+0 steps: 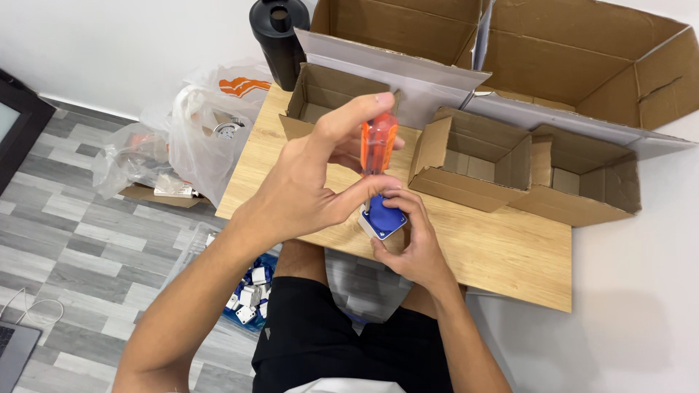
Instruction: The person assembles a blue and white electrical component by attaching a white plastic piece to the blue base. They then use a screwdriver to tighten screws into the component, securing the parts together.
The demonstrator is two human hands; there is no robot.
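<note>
My left hand (306,182) grips a screwdriver with an orange see-through handle (378,142), held nearly upright with its tip down on a small square blue part (384,218). My right hand (411,247) holds that blue part from below and from the side, just over the near edge of a wooden table (495,247). The part has a pale underside and small screws at its corners. The screwdriver's shaft is mostly hidden by my fingers.
Three small open cardboard boxes (320,94) (473,156) (582,182) stand on the table, with two large open boxes (393,25) (582,58) behind. A black bottle (277,36) stands at the far left corner. Plastic bags (196,138) and a tray of small parts (251,295) lie on the floor.
</note>
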